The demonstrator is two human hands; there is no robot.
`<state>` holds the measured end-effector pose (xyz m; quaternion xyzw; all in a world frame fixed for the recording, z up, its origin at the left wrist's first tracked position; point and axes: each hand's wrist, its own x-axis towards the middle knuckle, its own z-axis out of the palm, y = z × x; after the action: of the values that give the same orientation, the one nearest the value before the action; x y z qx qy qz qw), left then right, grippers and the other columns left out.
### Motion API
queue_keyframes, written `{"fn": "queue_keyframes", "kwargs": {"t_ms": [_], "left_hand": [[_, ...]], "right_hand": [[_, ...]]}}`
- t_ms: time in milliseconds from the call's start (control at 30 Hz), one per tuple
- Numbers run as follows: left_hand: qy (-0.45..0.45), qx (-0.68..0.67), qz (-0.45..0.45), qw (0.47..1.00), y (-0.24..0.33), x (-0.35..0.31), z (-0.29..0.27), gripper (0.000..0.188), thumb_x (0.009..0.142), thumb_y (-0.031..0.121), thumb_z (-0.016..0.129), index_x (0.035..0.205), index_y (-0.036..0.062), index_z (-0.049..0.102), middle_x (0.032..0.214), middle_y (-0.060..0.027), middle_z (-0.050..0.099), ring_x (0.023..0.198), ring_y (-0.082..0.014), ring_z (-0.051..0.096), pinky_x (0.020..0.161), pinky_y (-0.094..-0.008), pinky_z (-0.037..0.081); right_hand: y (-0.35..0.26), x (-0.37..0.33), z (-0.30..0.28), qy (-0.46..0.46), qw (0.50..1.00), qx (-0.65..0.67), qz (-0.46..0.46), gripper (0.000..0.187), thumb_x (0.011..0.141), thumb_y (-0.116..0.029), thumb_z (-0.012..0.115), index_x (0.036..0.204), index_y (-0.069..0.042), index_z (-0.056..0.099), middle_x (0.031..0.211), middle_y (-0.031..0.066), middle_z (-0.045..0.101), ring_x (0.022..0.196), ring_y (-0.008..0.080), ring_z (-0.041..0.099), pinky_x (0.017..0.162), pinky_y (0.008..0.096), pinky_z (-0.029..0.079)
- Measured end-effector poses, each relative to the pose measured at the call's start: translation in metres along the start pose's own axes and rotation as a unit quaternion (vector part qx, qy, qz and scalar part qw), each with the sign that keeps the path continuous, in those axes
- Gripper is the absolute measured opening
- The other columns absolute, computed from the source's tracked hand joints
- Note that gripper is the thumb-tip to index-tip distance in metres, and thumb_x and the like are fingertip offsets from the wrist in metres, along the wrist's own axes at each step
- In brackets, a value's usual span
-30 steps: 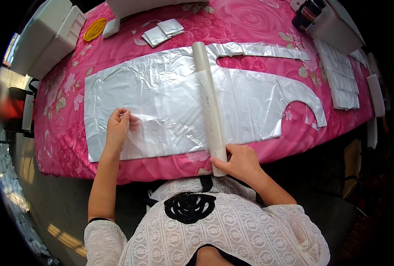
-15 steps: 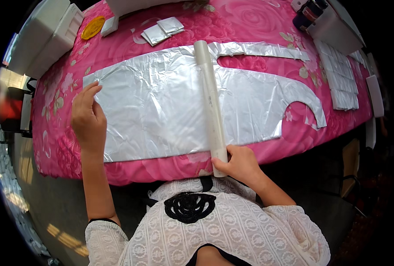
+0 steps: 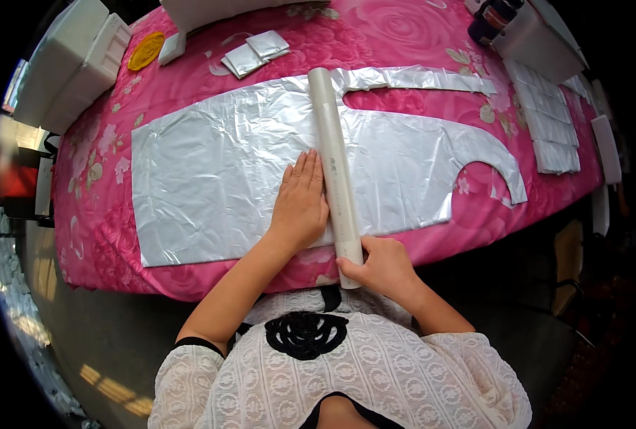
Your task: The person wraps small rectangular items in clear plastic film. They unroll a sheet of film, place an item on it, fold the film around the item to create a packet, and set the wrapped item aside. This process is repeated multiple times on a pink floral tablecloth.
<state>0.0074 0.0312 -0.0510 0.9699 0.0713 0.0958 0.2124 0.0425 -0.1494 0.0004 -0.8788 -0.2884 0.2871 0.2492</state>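
Note:
A shiny silvery-white plastic sheet [image 3: 196, 179], shaped like an apron with curved cut-outs at its right end, lies flat and slightly wrinkled on the table. Across its middle rests a long pale tube [image 3: 333, 150], running from the far edge to past the near edge. My right hand [image 3: 382, 266] grips the tube's near end, thumb on top. Just left of the tube my left hand [image 3: 301, 204] lies flat on the sheet, fingers stretched out and together, pointing away from me. It holds nothing.
A pink flowered cloth [image 3: 396, 36] covers the table. Small folded silvery packets [image 3: 257, 53] lie at the back, near a yellow ring-shaped coil [image 3: 146, 51]. White foam boxes [image 3: 82, 71] stand at the left. At the right are a stack of folded plastic [image 3: 546, 121] and a dark jar [image 3: 494, 20].
My left hand has moved right from the sheet's left end to beside the tube, and now lies flat. My right hand stays on the tube's near end.

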Motion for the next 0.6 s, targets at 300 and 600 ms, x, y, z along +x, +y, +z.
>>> {"fn": "queue_keyframes", "kwargs": {"t_ms": [300, 600], "left_hand": [[0.002, 0.054, 0.0, 0.999, -0.002, 0.0, 0.003, 0.058, 0.084, 0.016, 0.04, 0.136, -0.0067, 0.026, 0.143, -0.0212, 0.024, 0.134, -0.0336, 0.021, 0.11, -0.0431, 0.015], [-0.009, 0.052, 0.002, 0.999, -0.002, 0.001, 0.004, 0.056, 0.086, 0.018, 0.036, 0.134, -0.0092, 0.028, 0.142, -0.0224, 0.026, 0.134, -0.0324, 0.021, 0.11, -0.0423, 0.014]], "right_hand": [[-0.006, 0.023, -0.022, 0.019, 0.998, 0.057, -0.035, 0.046, 0.075, -0.042, 0.063, 0.081, 0.004, 0.06, 0.069, 0.0186, 0.062, 0.065, 0.0334, 0.062, 0.062, 0.0402, 0.048], [-0.03, 0.127, -0.043, 0.051, 0.994, 0.068, -0.071, 0.048, 0.075, -0.036, 0.065, 0.093, 0.008, 0.057, 0.083, 0.0216, 0.062, 0.078, 0.0309, 0.062, 0.071, 0.0376, 0.048]]}}
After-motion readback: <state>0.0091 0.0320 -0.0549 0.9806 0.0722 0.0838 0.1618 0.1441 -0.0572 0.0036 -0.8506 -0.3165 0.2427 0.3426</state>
